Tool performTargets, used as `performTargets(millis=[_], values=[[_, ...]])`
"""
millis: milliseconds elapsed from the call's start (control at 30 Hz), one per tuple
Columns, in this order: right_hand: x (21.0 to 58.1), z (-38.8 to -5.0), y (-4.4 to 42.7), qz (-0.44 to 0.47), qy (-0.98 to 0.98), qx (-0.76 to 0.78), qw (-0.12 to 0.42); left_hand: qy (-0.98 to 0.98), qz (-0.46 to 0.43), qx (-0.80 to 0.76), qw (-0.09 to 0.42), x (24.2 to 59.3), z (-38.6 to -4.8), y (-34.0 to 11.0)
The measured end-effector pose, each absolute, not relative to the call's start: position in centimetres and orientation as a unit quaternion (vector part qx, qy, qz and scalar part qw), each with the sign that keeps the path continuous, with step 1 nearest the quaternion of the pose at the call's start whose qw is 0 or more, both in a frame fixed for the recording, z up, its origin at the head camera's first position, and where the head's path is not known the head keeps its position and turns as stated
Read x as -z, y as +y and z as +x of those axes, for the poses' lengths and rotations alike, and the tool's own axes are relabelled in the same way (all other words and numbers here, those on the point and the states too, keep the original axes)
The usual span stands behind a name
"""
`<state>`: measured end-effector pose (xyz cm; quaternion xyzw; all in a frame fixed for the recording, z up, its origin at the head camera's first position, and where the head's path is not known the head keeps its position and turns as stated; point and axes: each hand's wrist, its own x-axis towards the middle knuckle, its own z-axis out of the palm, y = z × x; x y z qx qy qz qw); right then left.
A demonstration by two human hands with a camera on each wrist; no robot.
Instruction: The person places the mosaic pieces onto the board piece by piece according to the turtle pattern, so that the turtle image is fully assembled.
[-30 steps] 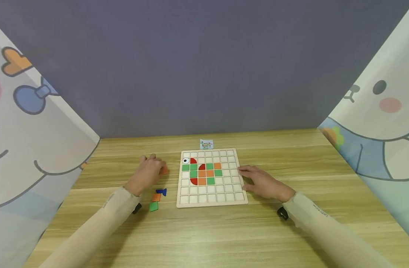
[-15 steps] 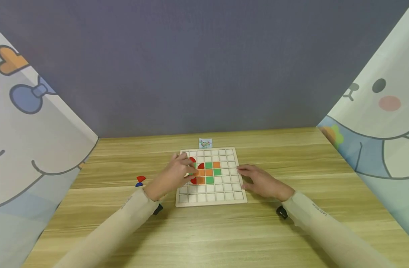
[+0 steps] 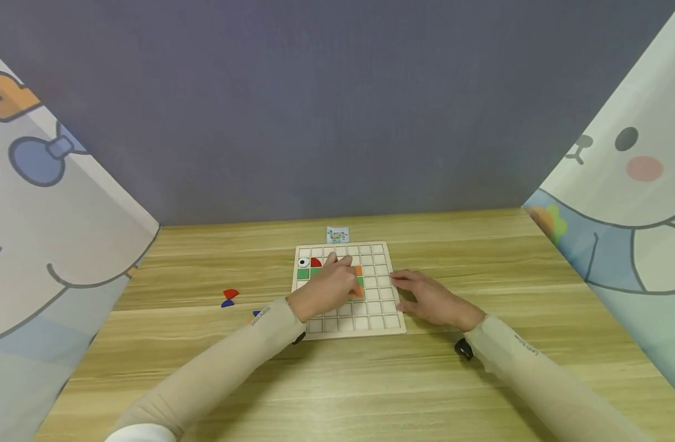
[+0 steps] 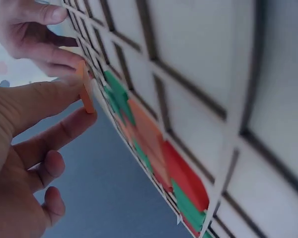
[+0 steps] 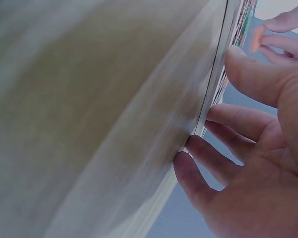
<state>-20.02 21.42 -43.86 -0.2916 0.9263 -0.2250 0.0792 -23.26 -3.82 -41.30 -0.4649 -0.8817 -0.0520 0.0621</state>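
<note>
My left hand [image 3: 327,287] is over the middle of the white grid board [image 3: 376,325], hiding several coloured pieces. Between its thumb and index finger it pinches an orange square tile [image 4: 84,88], held off the board's surface in the left wrist view. An eye piece [image 3: 303,262], a red quarter-round piece [image 3: 316,263] and green tiles [image 3: 303,274] lie in the board's upper left squares. My right hand [image 3: 432,299] rests at the board's right edge, its fingers spread and relaxed, fingertips touching the rim in the right wrist view.
Left of the board on the wooden table [image 3: 337,380] lie a red piece [image 3: 230,293] and a blue piece [image 3: 227,303]. Another blue piece [image 3: 257,313] shows beside the left sleeve. A small printed card [image 3: 338,235] lies behind the board.
My left hand picked up an orange tile left of the board and has moved right across it, over the coloured pieces. The right hand keeps its place at the edge.
</note>
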Motion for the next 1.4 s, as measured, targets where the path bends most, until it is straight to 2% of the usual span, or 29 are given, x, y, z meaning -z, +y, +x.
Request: performTargets(millis=[533,1200,1300,1400], values=[[43.7,-20.1,21.4,-0.294,0.924,0.229,0.081,-0.9,-0.435,-0.023,0.023,41.6,-22.9,-3.1],[43.5,-20.0,21.4,-0.293,0.926,0.222,0.084,-0.886,-0.46,-0.034,-0.052,40.7,-21.6,-4.7],[43.5,-20.0,21.3,-0.293,0.926,0.222,0.082,-0.885,-0.463,-0.013,-0.035,40.5,-21.7,-5.8],[43.4,-20.0,21.4,-0.291,0.926,0.224,0.085,-0.888,-0.46,0.034,0.003,40.2,-21.8,-7.7]])
